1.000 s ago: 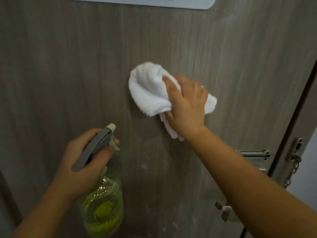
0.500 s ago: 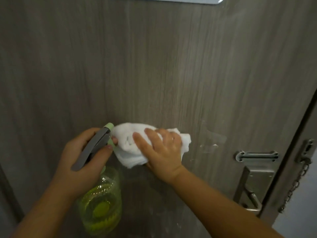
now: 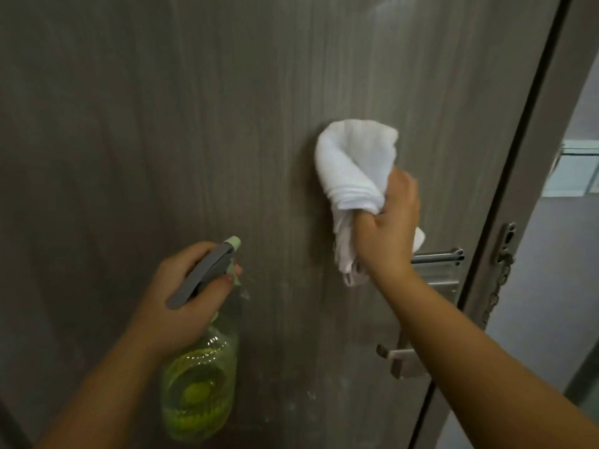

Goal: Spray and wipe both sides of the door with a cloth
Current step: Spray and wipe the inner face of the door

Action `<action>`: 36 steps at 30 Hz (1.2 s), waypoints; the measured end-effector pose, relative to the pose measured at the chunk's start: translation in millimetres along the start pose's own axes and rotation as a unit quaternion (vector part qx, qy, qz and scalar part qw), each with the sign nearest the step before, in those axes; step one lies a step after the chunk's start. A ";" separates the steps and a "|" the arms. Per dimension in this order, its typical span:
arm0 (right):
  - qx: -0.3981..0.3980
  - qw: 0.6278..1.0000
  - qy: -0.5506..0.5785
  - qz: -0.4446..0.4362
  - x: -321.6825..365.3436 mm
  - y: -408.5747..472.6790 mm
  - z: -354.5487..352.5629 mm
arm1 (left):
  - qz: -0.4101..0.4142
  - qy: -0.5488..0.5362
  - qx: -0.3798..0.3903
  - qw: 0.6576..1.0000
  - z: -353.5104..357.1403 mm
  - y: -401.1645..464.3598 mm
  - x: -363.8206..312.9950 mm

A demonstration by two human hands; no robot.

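Wiping the grey wooden door (image 3: 162,124) with a white cloth (image 3: 353,173).
Right hand (image 3: 385,228) clenches the cloth against the door, just above the handle (image 3: 402,354); left hand (image 3: 181,299) grips a green spray bottle (image 3: 201,393) left of the handle.

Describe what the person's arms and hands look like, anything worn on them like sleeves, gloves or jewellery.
Both forearms are bare as far as the picture shows: no sleeves, gloves, watch or bracelet in view. The left hand and the right hand are bare too, with short, unpainted-looking nails where they show. No ring can be made out at this moment; the right hand's fingers are mostly hidden.
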State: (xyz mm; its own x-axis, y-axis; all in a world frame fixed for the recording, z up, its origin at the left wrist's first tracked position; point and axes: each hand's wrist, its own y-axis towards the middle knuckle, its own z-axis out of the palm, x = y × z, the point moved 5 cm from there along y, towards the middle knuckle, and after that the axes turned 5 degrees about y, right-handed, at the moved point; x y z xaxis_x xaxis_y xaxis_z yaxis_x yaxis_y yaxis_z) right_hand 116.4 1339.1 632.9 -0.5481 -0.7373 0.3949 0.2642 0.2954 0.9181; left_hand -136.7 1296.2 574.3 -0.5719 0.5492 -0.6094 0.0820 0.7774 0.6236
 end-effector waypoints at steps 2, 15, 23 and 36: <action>-0.048 0.999 0.016 -0.007 -7.5 20.1 -29.8 | -0.016 -0.053 0.010 0.998 14.2 3.9 -16.5; -0.031 0.999 -0.020 -0.025 -28.0 33.9 -72.9 | 0.018 -0.074 0.079 0.994 77.2 26.8 -35.2; -0.005 0.970 -0.206 -0.127 -38.3 51.0 -13.3 | -0.024 -0.112 -0.035 0.993 55.7 37.5 -29.7; 0.092 0.933 -0.245 -0.247 -66.8 -129.1 44.3 | -0.046 -0.073 -0.105 0.991 23.2 23.4 -14.4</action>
State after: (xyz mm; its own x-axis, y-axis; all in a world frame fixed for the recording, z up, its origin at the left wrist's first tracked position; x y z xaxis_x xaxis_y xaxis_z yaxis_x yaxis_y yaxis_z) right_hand 83.8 1377.2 489.5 -0.8758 -0.4586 -0.1507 -0.2319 0.1259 0.9646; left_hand -107.6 1313.5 586.4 -0.4439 0.5290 -0.7232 -0.1450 0.7541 0.6406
